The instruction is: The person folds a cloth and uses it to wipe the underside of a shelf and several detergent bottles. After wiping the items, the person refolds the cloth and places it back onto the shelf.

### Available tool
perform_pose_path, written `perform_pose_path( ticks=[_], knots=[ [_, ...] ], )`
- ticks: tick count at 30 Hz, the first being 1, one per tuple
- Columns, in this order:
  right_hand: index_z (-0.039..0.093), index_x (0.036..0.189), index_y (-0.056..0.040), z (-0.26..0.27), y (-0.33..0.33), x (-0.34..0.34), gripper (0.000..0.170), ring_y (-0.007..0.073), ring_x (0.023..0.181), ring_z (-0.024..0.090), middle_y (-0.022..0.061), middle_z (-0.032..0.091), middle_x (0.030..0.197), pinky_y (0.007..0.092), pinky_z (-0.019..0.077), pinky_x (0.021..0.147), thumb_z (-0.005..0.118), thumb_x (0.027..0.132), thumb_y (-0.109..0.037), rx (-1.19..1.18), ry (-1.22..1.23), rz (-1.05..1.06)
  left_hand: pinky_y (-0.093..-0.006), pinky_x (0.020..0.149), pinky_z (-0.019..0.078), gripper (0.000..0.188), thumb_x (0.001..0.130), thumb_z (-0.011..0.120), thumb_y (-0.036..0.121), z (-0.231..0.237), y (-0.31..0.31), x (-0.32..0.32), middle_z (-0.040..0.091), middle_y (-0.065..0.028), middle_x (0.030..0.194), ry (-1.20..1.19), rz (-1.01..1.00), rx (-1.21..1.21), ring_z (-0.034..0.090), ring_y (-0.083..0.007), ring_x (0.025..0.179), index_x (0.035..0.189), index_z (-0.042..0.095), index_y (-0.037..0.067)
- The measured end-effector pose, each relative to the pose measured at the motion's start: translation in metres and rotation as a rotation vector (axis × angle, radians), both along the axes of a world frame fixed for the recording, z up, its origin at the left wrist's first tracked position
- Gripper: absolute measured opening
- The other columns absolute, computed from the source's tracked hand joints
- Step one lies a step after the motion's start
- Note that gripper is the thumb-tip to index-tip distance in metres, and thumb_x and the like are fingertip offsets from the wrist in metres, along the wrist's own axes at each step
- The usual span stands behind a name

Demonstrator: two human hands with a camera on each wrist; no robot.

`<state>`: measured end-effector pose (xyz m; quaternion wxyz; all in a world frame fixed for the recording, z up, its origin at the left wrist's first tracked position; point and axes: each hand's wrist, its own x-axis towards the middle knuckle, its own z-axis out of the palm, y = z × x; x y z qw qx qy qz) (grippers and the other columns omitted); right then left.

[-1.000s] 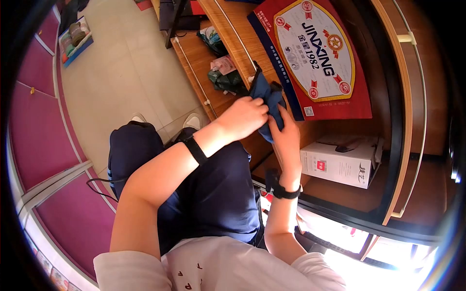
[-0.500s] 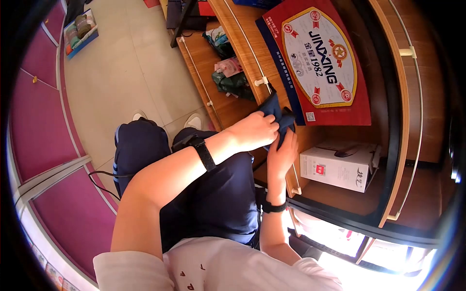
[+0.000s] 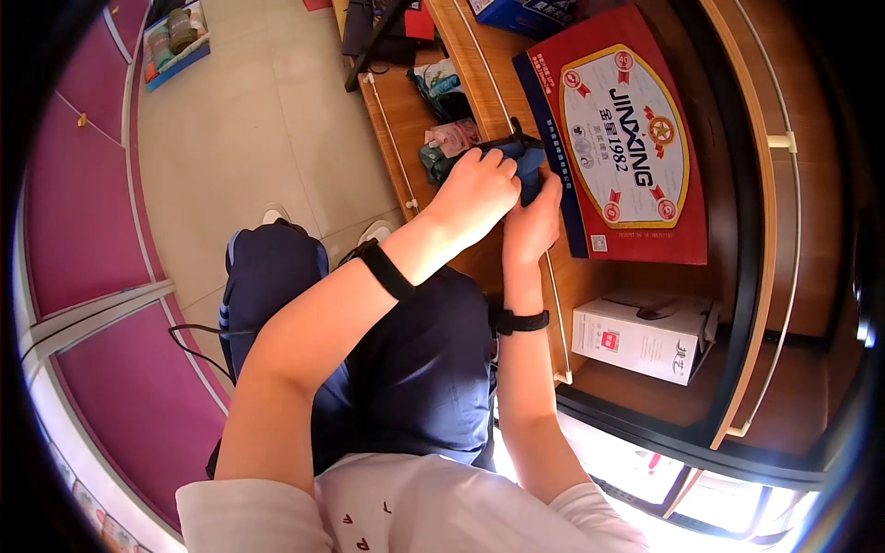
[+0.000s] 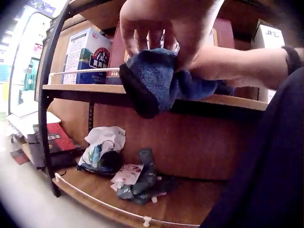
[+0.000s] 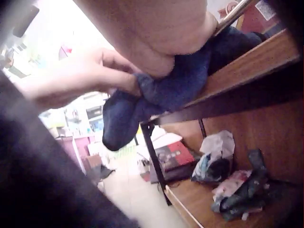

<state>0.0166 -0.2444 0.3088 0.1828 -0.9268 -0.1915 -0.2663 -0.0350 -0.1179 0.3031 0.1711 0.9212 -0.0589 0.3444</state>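
Observation:
A blue sock with a black end hangs between my two hands, in front of the upper shelf's edge. My left hand grips it from above, its curled fingers showing along the top of the fabric in the left wrist view. On the other side, my right hand pinches the sock with its thumb. In the right wrist view the sock is bunched and folded under the right hand, and its dark end droops beside the left hand. Part of the fabric is hidden behind the fingers.
A red JINXING carton and a white box stand on the wooden shelf, behind a thin rail. Plastic bags lie on the lower shelf. A blue box of rolled items sits on the floor at far left.
Both hands have moved away from my body along the shelf edge, carrying the sock. The sock now looks more bunched between them. The head view has shifted slightly.

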Motion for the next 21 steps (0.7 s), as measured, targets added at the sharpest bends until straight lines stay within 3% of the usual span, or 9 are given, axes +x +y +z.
perform_pose_path(
  ticks=[4,9,17,21],
  knots=[
    [0.058,0.111,-0.0043,0.006,0.000,0.004,0.031,0.0445,0.096,0.066,0.0192,0.068,0.105,0.0524,0.0531,0.076,0.072,0.092,-0.025,-0.014,0.118,-0.027,-0.0331,0.077,0.0472,0.010,0.076,0.070,0.012,-0.007,-0.004,0.010,0.062,-0.0011,0.088,0.013,-0.021,-0.064,0.061,-0.0200,0.093,0.085,0.073,0.011],
    [0.059,0.112,-0.0029,-0.007,-0.011,0.013,0.031,0.0454,0.096,0.066,0.0210,0.068,0.108,0.0534,0.0522,0.074,0.069,0.094,-0.026,-0.062,0.062,-0.002,-0.0332,0.077,0.0479,0.008,0.078,0.068,0.013,-0.003,-0.009,0.011,0.062,-0.0017,0.088,0.027,-0.034,-0.056,0.061,-0.0204,0.093,0.084,0.072,0.010],
    [0.063,0.109,-0.0073,-0.015,-0.012,0.017,0.030,0.0470,0.080,0.067,0.0206,0.072,0.089,0.0559,0.0508,0.067,0.067,0.094,-0.034,0.137,0.099,-0.026,-0.0320,0.080,0.0470,0.007,0.079,0.067,0.012,0.018,-0.009,0.005,0.062,-0.0013,0.088,-0.085,-0.039,-0.045,0.061,-0.0194,0.093,0.084,0.071,0.010],
    [0.059,0.110,-0.0063,-0.006,-0.007,0.005,0.031,0.0450,0.092,0.067,0.0208,0.071,0.099,0.0544,0.0513,0.071,0.068,0.092,-0.029,0.042,0.026,0.037,-0.0323,0.077,0.0481,0.006,0.080,0.067,0.012,0.008,-0.011,0.003,0.064,-0.0015,0.087,0.027,-0.053,-0.017,0.062,-0.0197,0.091,0.083,0.072,0.010]
  ],
)
